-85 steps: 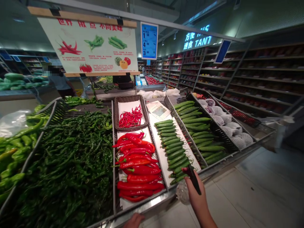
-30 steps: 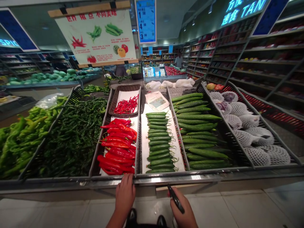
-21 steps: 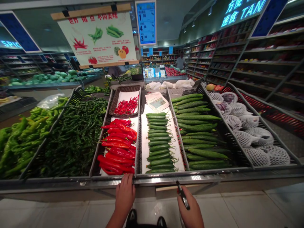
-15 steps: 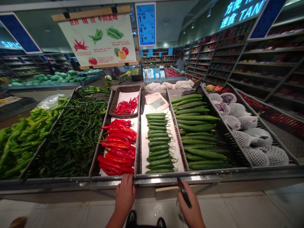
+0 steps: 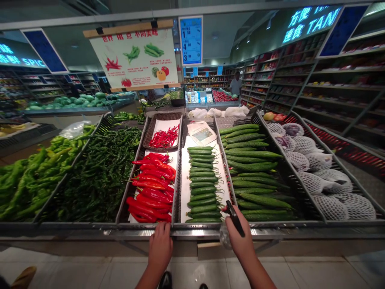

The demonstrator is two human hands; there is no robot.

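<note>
My right hand [image 5: 240, 237] is closed around a spray bottle [image 5: 225, 236] with a black trigger head and a clear body, partly hidden by the hand. It is held over the front edge, with the nozzle end above the near end of the small cucumbers [image 5: 203, 184], which lie in a row on white paper. My left hand [image 5: 161, 244] rests its fingers on the metal front rail [image 5: 132, 232], just below the large red chili peppers [image 5: 153, 186]. Nothing is held in it.
Left of the peppers lie thin dark green peppers [image 5: 99, 176] and light green peppers [image 5: 33, 180]. Longer cucumbers [image 5: 252, 160] and net-wrapped produce [image 5: 333, 176] fill crates on the right. A basket of small red chilies [image 5: 165, 136] sits behind. A person [image 5: 236, 85] stands far back.
My right hand has risen and moved forward with the spray bottle, from below the rail to above it. My left hand stays at the rail. The view has shifted slightly.
</note>
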